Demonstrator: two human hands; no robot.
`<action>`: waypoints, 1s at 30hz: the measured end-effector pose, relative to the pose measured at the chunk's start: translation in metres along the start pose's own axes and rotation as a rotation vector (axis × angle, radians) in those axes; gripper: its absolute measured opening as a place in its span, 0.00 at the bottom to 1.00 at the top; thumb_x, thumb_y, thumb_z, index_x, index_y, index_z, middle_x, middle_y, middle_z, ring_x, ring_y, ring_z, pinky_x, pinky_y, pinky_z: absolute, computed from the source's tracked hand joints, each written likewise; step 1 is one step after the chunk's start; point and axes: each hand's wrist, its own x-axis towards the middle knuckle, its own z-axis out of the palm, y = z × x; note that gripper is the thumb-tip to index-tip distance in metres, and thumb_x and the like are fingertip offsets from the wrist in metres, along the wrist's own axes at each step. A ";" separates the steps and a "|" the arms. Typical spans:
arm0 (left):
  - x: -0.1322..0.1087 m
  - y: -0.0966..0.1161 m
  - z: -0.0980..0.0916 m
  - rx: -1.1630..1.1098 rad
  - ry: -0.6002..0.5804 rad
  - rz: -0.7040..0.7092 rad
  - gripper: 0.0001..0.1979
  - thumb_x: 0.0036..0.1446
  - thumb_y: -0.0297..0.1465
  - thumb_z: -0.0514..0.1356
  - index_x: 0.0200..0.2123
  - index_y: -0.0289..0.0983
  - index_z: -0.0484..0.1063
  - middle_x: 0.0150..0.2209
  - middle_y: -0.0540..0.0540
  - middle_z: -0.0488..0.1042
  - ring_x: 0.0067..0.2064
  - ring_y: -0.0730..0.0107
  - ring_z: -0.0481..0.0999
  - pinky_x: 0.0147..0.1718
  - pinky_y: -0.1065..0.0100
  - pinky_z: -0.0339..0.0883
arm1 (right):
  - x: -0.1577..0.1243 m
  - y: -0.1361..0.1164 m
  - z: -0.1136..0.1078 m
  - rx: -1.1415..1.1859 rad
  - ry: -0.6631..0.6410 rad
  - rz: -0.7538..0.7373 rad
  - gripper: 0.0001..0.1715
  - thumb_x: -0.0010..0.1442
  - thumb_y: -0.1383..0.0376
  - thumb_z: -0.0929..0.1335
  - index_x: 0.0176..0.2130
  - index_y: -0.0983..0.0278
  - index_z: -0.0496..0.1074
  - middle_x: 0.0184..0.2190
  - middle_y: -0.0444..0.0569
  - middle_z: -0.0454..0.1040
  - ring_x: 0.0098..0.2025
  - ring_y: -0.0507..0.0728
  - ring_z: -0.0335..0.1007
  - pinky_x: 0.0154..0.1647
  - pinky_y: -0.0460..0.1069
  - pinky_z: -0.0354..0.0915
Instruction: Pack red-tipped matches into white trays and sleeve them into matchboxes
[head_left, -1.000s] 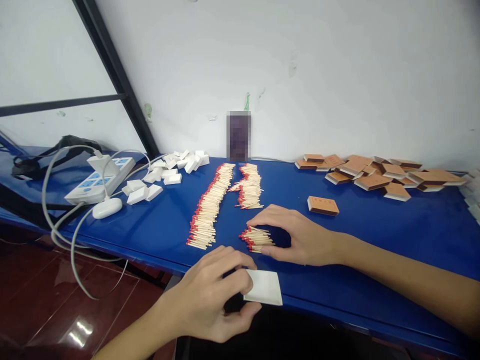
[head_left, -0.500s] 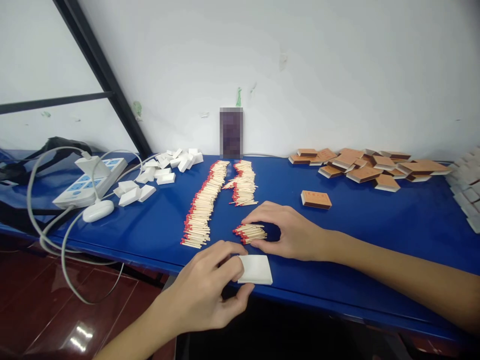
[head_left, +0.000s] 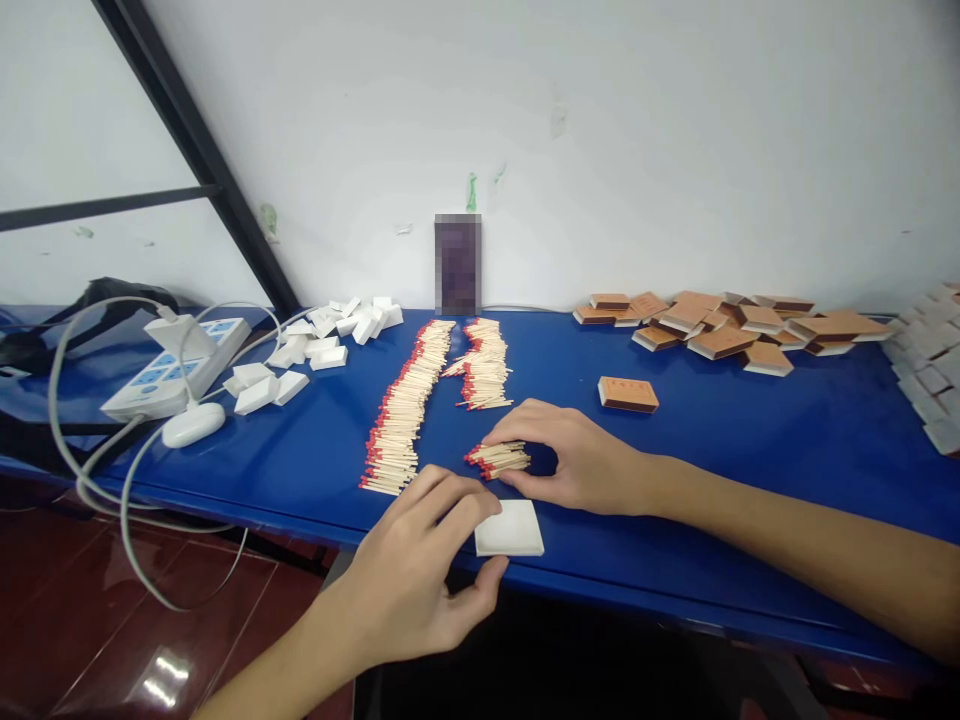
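My right hand (head_left: 570, 455) has its thumb and fingers closed round a small bundle of red-tipped matches (head_left: 499, 460) on the blue table. Just in front of them, by the table edge, lies a white matchbox tray (head_left: 510, 530); its inside is not visible. My left hand (head_left: 431, 555) is at the tray's left end with fingers and thumb spread. One finger reaches over its upper left corner, while the thumb is near its front edge. Beyond the hands, a long row of matches (head_left: 405, 410) and a shorter row of matches (head_left: 486, 370) lie on the table.
Single brown matchbox sleeve (head_left: 628, 394) lies right of the matches, before a heap of brown sleeves (head_left: 724, 330). White trays (head_left: 326, 335) are scattered at left, beside a power strip (head_left: 180, 365) with cables. White boxes (head_left: 934, 370) are stacked far right. A pixelated dark rectangle (head_left: 457, 265) stands against the wall.
My left hand's fingers have spread wider and shifted towards the tray's back corner, uncovering more of its left end. My right hand stays round the matches. The view has shifted slightly.
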 end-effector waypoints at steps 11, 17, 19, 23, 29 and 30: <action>0.000 0.000 0.005 0.152 0.046 -0.041 0.22 0.57 0.30 0.61 0.55 0.36 0.66 0.60 0.33 0.64 0.60 0.47 0.66 0.56 0.47 0.68 | -0.002 0.003 0.002 0.001 0.026 -0.023 0.10 0.61 0.68 0.69 0.44 0.61 0.75 0.40 0.48 0.80 0.43 0.56 0.74 0.46 0.53 0.66; -0.003 -0.001 0.007 0.173 0.001 -0.094 0.24 0.58 0.33 0.61 0.57 0.35 0.66 0.65 0.31 0.59 0.62 0.44 0.68 0.55 0.49 0.72 | -0.003 0.002 0.002 -0.064 0.028 0.009 0.09 0.61 0.67 0.70 0.43 0.61 0.74 0.39 0.47 0.81 0.41 0.56 0.76 0.47 0.55 0.61; -0.003 -0.002 0.007 0.165 -0.014 -0.107 0.24 0.58 0.33 0.60 0.57 0.35 0.66 0.65 0.31 0.59 0.61 0.45 0.70 0.53 0.51 0.74 | -0.003 0.002 0.002 -0.058 0.039 0.000 0.09 0.60 0.68 0.70 0.43 0.61 0.74 0.39 0.46 0.81 0.41 0.56 0.76 0.47 0.55 0.62; -0.004 -0.001 0.006 0.151 -0.036 -0.118 0.23 0.58 0.33 0.60 0.56 0.36 0.67 0.65 0.31 0.59 0.59 0.46 0.72 0.51 0.52 0.75 | -0.003 0.002 0.003 -0.033 0.049 -0.028 0.08 0.61 0.69 0.69 0.42 0.61 0.75 0.38 0.47 0.81 0.41 0.56 0.76 0.46 0.54 0.66; -0.001 0.000 0.004 0.152 -0.077 -0.105 0.25 0.58 0.33 0.60 0.59 0.37 0.65 0.66 0.32 0.59 0.61 0.44 0.70 0.53 0.49 0.74 | -0.001 0.002 0.002 0.006 0.054 -0.052 0.10 0.62 0.68 0.68 0.43 0.61 0.76 0.38 0.48 0.81 0.40 0.56 0.76 0.42 0.52 0.71; 0.000 0.000 0.004 0.156 -0.078 -0.093 0.25 0.59 0.32 0.60 0.60 0.37 0.65 0.66 0.32 0.59 0.62 0.44 0.69 0.54 0.48 0.73 | -0.001 0.002 0.002 0.007 0.055 -0.053 0.10 0.62 0.68 0.68 0.43 0.61 0.76 0.39 0.48 0.82 0.40 0.56 0.76 0.42 0.52 0.71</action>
